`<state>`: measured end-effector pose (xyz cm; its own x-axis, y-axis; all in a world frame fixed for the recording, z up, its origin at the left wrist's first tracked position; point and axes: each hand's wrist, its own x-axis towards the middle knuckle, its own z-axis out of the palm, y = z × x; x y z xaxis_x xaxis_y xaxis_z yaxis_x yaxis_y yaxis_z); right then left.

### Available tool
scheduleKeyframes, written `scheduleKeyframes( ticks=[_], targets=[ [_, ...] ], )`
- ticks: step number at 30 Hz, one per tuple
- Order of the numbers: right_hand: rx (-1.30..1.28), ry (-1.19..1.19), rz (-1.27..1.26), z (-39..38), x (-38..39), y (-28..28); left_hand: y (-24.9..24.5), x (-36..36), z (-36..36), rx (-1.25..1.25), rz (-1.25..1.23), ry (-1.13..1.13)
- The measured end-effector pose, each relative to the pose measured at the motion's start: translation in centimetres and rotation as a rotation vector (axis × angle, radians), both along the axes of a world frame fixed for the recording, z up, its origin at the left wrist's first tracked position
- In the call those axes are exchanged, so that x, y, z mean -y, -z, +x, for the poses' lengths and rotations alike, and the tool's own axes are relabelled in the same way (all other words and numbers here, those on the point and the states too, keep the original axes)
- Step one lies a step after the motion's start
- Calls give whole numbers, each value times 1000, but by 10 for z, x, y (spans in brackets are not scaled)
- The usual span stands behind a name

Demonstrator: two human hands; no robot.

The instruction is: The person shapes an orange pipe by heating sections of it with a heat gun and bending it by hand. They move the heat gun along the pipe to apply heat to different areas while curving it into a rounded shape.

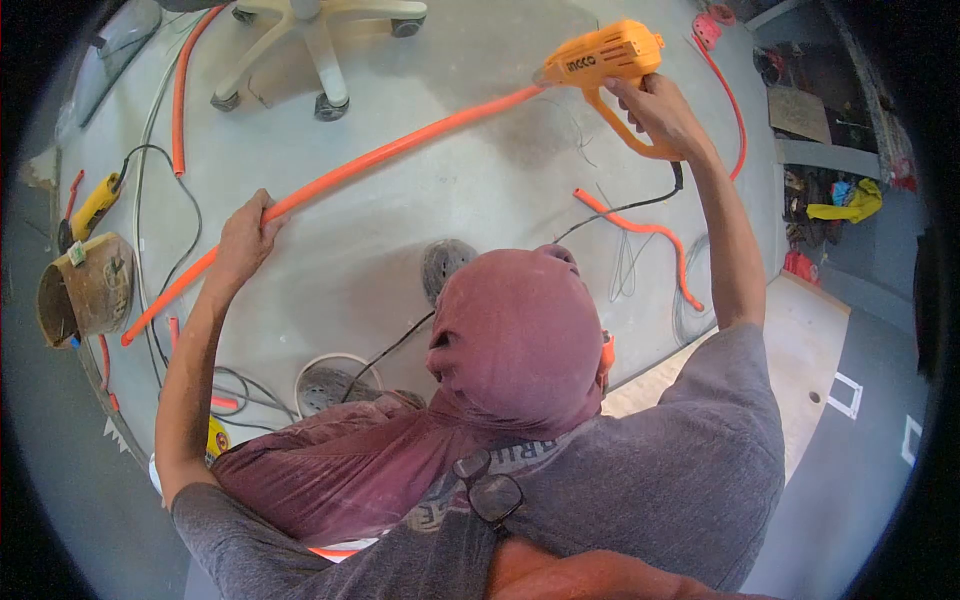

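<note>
My left hand (245, 240) is closed around a long, straight orange pipe (385, 152), gripping it in its lower left half. The pipe slants up to the right, its far end at the nozzle of a heat gun. My right hand (655, 112) holds that orange-yellow heat gun (607, 55), marked INGCO, by its looped handle, its nozzle pointing left. From the handle's base a black cord (620, 208) runs down to the floor. A short bent orange pipe (655, 230) lies below the gun. Maroon fabric (515, 340) covers the middle of the view.
A wheeled chair base (305, 45) stands at the top. On the left are a yellow power tool (95, 205), a worn brown bucket (105, 285) and another orange pipe (182, 95). Loose cables cross the floor there. Shelves (835, 155) with mixed items line the right.
</note>
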<state>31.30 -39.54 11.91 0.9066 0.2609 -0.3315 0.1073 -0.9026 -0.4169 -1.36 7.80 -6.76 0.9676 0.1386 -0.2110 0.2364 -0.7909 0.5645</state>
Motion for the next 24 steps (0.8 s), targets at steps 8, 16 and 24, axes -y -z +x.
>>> scheduleKeyframes(
  ticks=[8,16,24],
  targets=[
    [-15,-10,21,-28,0,2,-9,6,1,-52,-2,17],
    [-105,2,82,-46,5,7,-2,7,1,-121,45,23],
    [-145,-9,137,-55,4,18,-2,10,-1,-106,37,15]
  ],
)
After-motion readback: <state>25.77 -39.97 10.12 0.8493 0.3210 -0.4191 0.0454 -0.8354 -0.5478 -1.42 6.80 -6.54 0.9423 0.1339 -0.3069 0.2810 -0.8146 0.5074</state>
